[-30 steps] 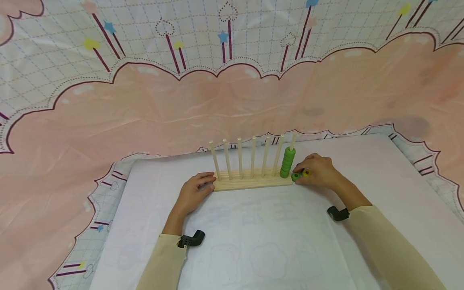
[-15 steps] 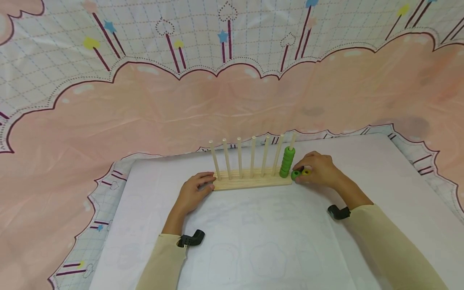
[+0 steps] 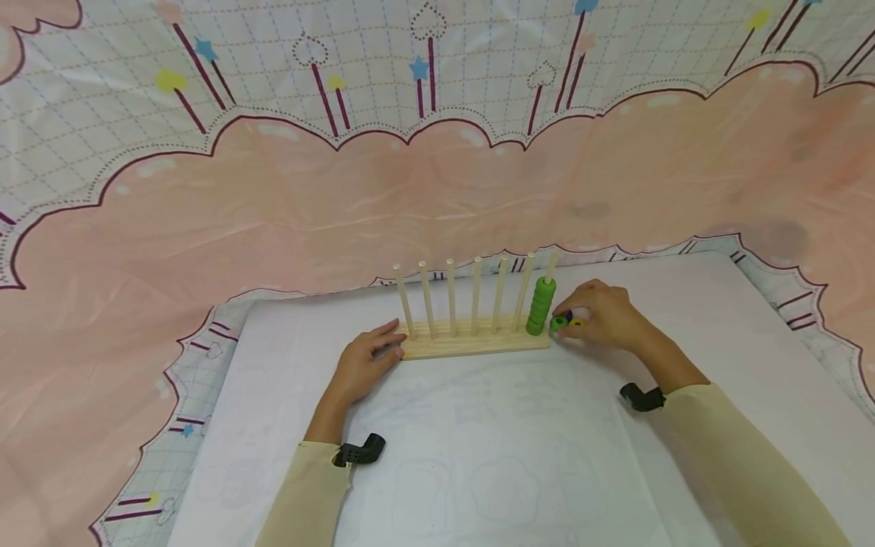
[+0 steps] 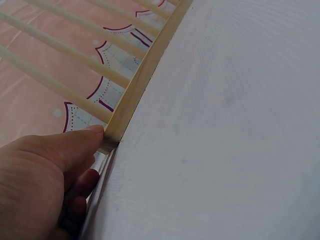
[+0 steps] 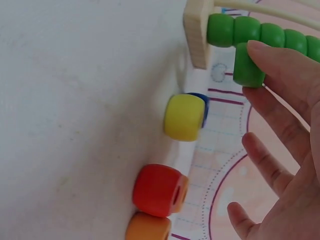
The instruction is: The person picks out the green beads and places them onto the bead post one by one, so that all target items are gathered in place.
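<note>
A wooden peg rack (image 3: 472, 347) stands on the white tabletop with several upright pegs. Green beads (image 3: 541, 306) are stacked on its rightmost peg; the other pegs are bare. My left hand (image 3: 362, 362) holds the rack's left end, and in the left wrist view the thumb (image 4: 90, 136) lies at the base's corner. With thumb and index finger my right hand (image 3: 604, 315) pinches a loose green bead (image 5: 248, 65) beside the rack's right end. Its other fingers are spread. Close by lie a yellow bead (image 5: 184, 117) and a partly hidden blue bead (image 5: 205, 107).
In the right wrist view a red bead (image 5: 157, 190) and an orange bead (image 5: 148, 227) lie on the table below the yellow one, with another orange bead partly behind the red. A patterned pink and white cloth (image 3: 437, 197) hangs behind the white tabletop (image 3: 478, 456).
My right hand has lifted slightly and shifted a little to the right at the wrist, with the green bead rising slightly. My left hand and the rack have hardly moved.
</note>
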`<control>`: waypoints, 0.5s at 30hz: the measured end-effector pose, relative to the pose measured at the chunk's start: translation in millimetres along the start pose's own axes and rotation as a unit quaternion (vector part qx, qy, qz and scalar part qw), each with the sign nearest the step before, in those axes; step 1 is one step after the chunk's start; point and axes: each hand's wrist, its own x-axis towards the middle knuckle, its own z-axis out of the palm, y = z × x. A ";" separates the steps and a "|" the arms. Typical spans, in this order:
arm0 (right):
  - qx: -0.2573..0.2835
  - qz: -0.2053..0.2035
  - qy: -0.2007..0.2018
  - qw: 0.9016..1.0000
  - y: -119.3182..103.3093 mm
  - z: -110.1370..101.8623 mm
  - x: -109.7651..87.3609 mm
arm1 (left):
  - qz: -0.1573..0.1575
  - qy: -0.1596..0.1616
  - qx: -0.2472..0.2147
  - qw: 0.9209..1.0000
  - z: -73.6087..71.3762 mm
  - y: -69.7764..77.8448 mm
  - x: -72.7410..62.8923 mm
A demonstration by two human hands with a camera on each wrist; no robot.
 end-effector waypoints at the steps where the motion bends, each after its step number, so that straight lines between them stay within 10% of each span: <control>1: 0.002 -0.001 0.002 1.000 -0.4 -1.5 -0.1 | 0.000 -0.001 0.001 1.000 -0.1 0.2 -0.1; 15: 0.040 0.013 0.036 0.998 -12.1 -23.1 -2.7 | 0.004 -0.003 0.009 1.000 -0.2 1.1 0.5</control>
